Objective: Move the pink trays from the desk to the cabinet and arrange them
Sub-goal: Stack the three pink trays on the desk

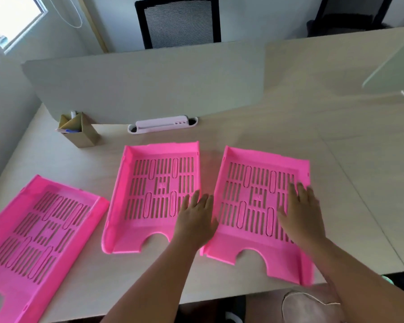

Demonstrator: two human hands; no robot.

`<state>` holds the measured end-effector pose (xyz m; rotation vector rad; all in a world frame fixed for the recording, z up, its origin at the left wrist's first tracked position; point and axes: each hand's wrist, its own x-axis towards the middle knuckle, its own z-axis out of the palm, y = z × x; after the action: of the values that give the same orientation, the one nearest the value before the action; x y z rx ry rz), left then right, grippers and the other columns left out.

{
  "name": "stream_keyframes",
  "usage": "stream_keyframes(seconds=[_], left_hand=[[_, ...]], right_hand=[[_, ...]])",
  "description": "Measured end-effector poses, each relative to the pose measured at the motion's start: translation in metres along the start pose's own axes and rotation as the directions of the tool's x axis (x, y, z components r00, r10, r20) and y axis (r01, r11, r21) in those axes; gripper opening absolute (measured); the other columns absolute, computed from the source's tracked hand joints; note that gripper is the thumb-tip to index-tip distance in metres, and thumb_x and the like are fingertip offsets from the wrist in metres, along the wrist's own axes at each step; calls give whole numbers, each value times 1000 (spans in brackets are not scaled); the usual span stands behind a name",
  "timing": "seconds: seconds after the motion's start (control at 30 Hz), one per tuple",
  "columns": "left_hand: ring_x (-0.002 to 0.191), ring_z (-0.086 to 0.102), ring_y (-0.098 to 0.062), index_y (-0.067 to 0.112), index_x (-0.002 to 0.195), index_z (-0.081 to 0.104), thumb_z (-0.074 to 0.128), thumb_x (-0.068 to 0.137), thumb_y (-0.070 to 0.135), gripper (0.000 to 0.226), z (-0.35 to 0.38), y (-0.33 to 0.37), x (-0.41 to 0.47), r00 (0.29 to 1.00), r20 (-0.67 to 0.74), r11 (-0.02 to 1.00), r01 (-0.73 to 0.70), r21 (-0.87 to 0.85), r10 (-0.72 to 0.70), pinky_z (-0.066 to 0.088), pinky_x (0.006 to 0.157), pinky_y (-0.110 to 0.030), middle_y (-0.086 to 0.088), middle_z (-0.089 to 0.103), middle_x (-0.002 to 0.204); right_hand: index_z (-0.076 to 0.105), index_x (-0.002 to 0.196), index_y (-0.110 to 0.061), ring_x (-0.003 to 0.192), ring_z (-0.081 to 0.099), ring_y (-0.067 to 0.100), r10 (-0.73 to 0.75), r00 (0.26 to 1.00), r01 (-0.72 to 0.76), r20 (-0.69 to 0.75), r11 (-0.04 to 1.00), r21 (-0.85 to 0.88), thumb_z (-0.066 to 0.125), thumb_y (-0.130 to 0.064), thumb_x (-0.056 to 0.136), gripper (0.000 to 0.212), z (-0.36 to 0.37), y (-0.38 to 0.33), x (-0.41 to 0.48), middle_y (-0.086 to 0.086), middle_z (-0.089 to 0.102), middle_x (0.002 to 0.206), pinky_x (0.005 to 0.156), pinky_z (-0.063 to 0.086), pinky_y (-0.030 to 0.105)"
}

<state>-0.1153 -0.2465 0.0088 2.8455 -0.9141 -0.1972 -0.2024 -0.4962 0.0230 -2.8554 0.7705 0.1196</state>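
You are only starting: all three pink trays are lying on the tabletop (pixel 289 127), and no cabinet is showing anywhere in the frame, so every carry and all the arranging are, by my reading, left to do.

The left tray (pixel 33 234) is sitting at the lower left of the frame, angled and partly cut off by the edge. The middle tray (pixel 149 194) is lying at the centre, and the right tray (pixel 254 206) just beside it toward the lower right — the two nearly touching along their side walls.

Your left hand (pixel 196 220) is hovering over the narrow gap between the middle and right trays, fingers (pixel 197 199) held loosely together and extended, gripping nothing. Your right hand (pixel 301 215) is reaching over the right tray's far side, fingers slightly spread above its slotted floor — whether they are touching the plastic, I cannot tell. Neither hand is pinching anything.

It looks as though you are bracketing the right tray, getting ready to take it by both side walls.
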Motion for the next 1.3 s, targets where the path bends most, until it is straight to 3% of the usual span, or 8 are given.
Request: stream_keyframes(seconds=[0.17,0.23,0.33,0.43,0.73,0.97,1.07,1.3], left_hand=[[144,25,-33,3,151,18,54,95,18,68,15,21,10,991,27,991,129,39,-131,-7,112,-45,-15,55,140],[138,38,-32,4,150,22,57,92,10,68,16,24,11,984,4,984,181,-3,-181,0,114,-43,-15,58,136],[113,59,-32,8,148,31,47,94,1,57,7,28,8,967,5,949,249,-195,-253,35,111,-46,-14,67,120],[93,69,-29,7,146,35,43,96,-1,52,-3,36,8,974,-78,949,187,-253,-213,36,112,-45,-13,73,103],[72,70,-15,18,134,53,39,99,8,38,-59,-21,4,912,-57,755,301,-582,-407,57,56,-24,-3,72,96],[75,69,-23,14,136,53,43,97,7,40,-88,-140,-47,841,-138,755,383,-532,-524,61,66,-38,-13,72,105],[62,68,-10,15,130,56,41,100,10,35,-91,-173,-62,839,-149,772,392,-500,-523,51,40,-18,1,68,85],[57,60,0,11,133,55,45,100,8,34,-76,-214,-80,831,-142,746,390,-541,-538,49,46,-16,-11,74,95]], right_hand=[[10,155,-4,136,37,41,177,974,-217,140,908,360,51,-8,95,73,14,24,-17,22,25,157,107,41,54],[22,153,-7,79,64,24,206,975,-220,82,850,478,49,-1,94,65,11,24,-24,21,55,129,56,54,36],[29,151,-12,41,45,12,204,979,-181,17,823,538,46,2,95,60,3,30,-27,9,58,71,35,34,22],[29,152,-16,42,47,23,205,979,-163,-8,802,574,43,3,94,62,-15,37,-24,15,58,68,36,38,26],[46,140,-21,47,55,19,117,989,-35,-92,781,624,43,1,90,55,-54,-37,2,0,61,76,36,42,28],[47,142,-24,45,57,3,-22,999,50,-48,672,739,42,1,93,55,-23,-164,9,-6,66,86,36,41,12],[39,148,-24,38,55,1,-49,999,34,-2,656,754,39,1,95,58,-11,-198,8,-3,67,99,35,41,12],[29,153,-25,52,57,16,-73,994,-9,81,687,726,36,-2,96,62,4,-237,2,10,63,127,42,51,29]])
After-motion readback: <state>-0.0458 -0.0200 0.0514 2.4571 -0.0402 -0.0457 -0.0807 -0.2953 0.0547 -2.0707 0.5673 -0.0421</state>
